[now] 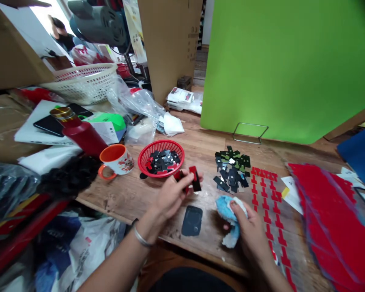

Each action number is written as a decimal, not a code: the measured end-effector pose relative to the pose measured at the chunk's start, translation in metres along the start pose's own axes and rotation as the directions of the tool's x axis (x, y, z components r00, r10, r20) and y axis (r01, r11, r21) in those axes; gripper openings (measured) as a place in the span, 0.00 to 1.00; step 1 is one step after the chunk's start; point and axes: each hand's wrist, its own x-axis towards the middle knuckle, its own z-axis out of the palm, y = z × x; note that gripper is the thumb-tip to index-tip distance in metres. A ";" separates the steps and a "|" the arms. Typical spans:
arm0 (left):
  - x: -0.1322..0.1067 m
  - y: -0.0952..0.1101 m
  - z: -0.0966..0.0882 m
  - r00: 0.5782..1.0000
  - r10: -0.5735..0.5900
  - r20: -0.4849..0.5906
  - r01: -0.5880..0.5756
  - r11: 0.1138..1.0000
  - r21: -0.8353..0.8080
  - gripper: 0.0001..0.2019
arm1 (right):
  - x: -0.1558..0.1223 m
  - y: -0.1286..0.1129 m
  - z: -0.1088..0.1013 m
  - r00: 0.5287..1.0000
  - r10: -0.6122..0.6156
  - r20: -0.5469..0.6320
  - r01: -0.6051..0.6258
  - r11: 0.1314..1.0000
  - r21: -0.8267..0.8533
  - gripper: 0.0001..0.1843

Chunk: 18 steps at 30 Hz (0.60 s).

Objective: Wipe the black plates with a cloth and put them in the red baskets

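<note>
My left hand [173, 192] is closed on a small red and black flat piece [194, 178], held just in front of a red mesh basket [148, 154] that contains several similar black and red pieces. My right hand [251, 231] presses a blue and white cloth [226, 211] onto the wooden table [207, 150]. A dark flat pad [192, 220] lies between my hands. Behind the cloth sits a pile of dark cut pieces [232, 168], and rows of red T-shaped pieces [263, 190] lie to its right.
An orange and white mug [117, 160], a red bottle [80, 132] and a white basket [83, 83] stand at the left. A green board [288, 69] rises behind. Red sheets [331, 219] lie at the right. Bags and clutter crowd the left edge.
</note>
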 end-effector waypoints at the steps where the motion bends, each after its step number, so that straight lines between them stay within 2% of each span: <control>1: 0.002 0.016 -0.006 0.999 -0.022 0.030 0.023 0.999 -0.041 0.08 | 0.000 0.000 -0.002 1.000 0.008 0.017 -0.009 1.000 0.026 0.18; 4: 0.014 0.059 -0.027 0.992 -0.089 0.094 0.101 0.986 -0.134 0.10 | -0.003 0.003 -0.006 0.998 -0.010 0.066 0.010 1.000 -0.010 0.16; 7: 0.031 0.083 -0.046 0.980 -0.119 0.160 0.140 0.982 -0.128 0.11 | -0.006 0.009 -0.006 0.997 -0.015 0.081 0.019 0.999 -0.049 0.14; 9: 0.043 0.089 -0.053 0.987 -0.078 0.141 0.075 0.997 0.022 0.10 | -0.007 0.013 -0.004 0.996 -0.010 0.090 0.015 0.999 -0.052 0.14; 11: 0.051 0.090 -0.057 0.995 -0.030 0.094 0.003 0.962 0.273 0.12 | -0.007 0.016 -0.003 0.994 -0.002 0.111 0.009 0.998 -0.062 0.15; 13: 0.058 0.091 -0.059 0.999 -0.008 0.046 -0.018 0.851 0.525 0.15 | -0.008 0.017 -0.003 0.991 -0.002 0.133 0.013 0.997 -0.081 0.15; 14: 0.061 0.092 -0.060 1.000 0.005 0.021 -0.017 0.768 0.640 0.17 | -0.008 0.017 -0.003 0.990 -0.001 0.143 0.014 0.996 -0.090 0.15; 16: 0.068 0.093 -0.063 0.998 0.056 -0.022 -0.011 0.542 0.840 0.20 | -0.008 0.016 -0.002 0.988 0.005 0.155 0.011 0.995 -0.103 0.14; 18: 0.077 0.092 -0.068 0.996 0.086 -0.018 -0.005 0.260 0.965 0.20 | -0.007 0.016 -0.001 0.987 0.013 0.158 0.004 0.994 -0.110 0.14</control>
